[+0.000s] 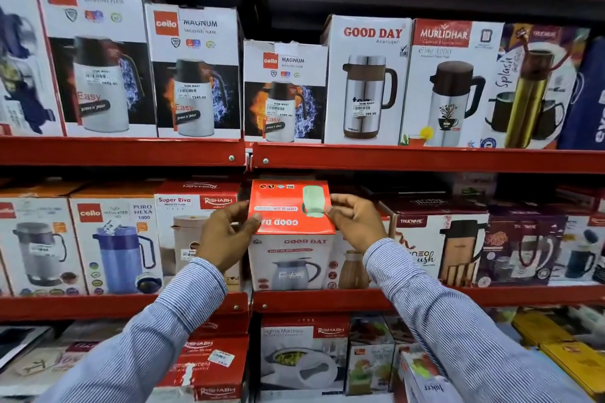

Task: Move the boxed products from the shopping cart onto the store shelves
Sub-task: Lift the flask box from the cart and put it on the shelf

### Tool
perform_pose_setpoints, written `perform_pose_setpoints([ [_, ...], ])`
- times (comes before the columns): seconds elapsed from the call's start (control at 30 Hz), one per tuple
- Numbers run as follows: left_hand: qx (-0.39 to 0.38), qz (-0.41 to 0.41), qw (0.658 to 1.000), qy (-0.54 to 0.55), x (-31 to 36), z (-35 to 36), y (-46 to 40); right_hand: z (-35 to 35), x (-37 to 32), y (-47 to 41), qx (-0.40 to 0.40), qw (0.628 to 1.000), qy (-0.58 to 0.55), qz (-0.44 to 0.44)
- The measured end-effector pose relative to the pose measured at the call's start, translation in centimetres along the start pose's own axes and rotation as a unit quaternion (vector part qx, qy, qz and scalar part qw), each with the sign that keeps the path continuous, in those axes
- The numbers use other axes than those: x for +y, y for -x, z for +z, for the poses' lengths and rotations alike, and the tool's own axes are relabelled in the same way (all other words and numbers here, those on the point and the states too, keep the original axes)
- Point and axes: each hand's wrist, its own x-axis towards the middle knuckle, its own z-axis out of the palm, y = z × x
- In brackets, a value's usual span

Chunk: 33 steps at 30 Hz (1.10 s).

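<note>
Item: Good Day jug box (291,235), red top, white front showing a grey jug. Location: middle shelf (425,298), right bay, just right of the upright; it sits between the Rishabh Super Riva box (193,232) and a partly hidden box with a brown jug picture, near the Trueware box (438,249).

Left hand (226,232): I have it on the box's left upper edge, thumb over the red top, fingers down the side, grasping the carton.

Right hand (355,222): I hold it at the right upper corner, fingers curled and pinching the edge of the top.

Step, as I judge it: seating the box in its slot. The shopping cart is not in view.

Handling notes: I would press evenly on both sides so the carton slides straight back without skewing. I would keep the printed front flush with the neighbouring fronts. The gap looks snug, so a tilted push could catch the neighbours' corners. Light cardboard; a gentle squeeze suffices.
</note>
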Motion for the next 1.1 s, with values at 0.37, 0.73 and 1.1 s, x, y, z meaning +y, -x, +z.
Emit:
perform_pose_setpoints([
  [0.37, -0.002, 0.008, 0.991, -0.133, 2.2, 2.1, -2.4, 0.4, -0.3, -3.5, -0.027, 0.996, 0.090, -0.008],
  [0.73, -0.062, 0.041, 0.976, -0.207, 0.4, 2.8, -2.0, 0.8, 1.7, -2.6, -0.115, 0.990, 0.078, -0.010],
  [1.1, -0.055, 0.220, 0.838, -0.496, -7.8, 6.0, 10.5, -0.3, 10.5, 9.4, -0.039, 0.842, 0.506, -0.185],
])
